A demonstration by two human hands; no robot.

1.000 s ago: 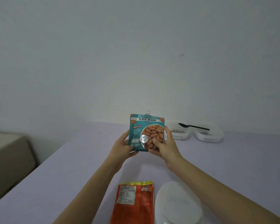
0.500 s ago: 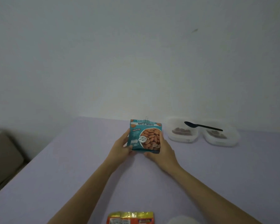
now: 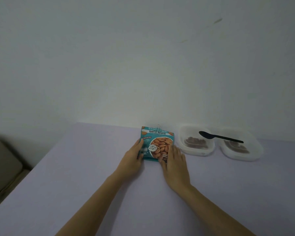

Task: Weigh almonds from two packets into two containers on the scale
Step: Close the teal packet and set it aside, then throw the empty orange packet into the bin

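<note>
A: Head view: we have lowered the teal almond packet (image 3: 156, 145) onto the table (image 3: 92, 167), frame centre; left hand (image 3: 132, 160) and right hand (image 3: 174, 160) clasp its sides.
B: Clipped shut; we judge it finished with.

A pale lilac tabletop (image 3: 75, 184) ran back to the wall. On it stood a teal almond packet (image 3: 156, 143), and to its right two clear containers (image 3: 195, 142) (image 3: 240, 147) sat side by side holding almonds, a black spoon (image 3: 218, 136) bridging their rims.
</note>
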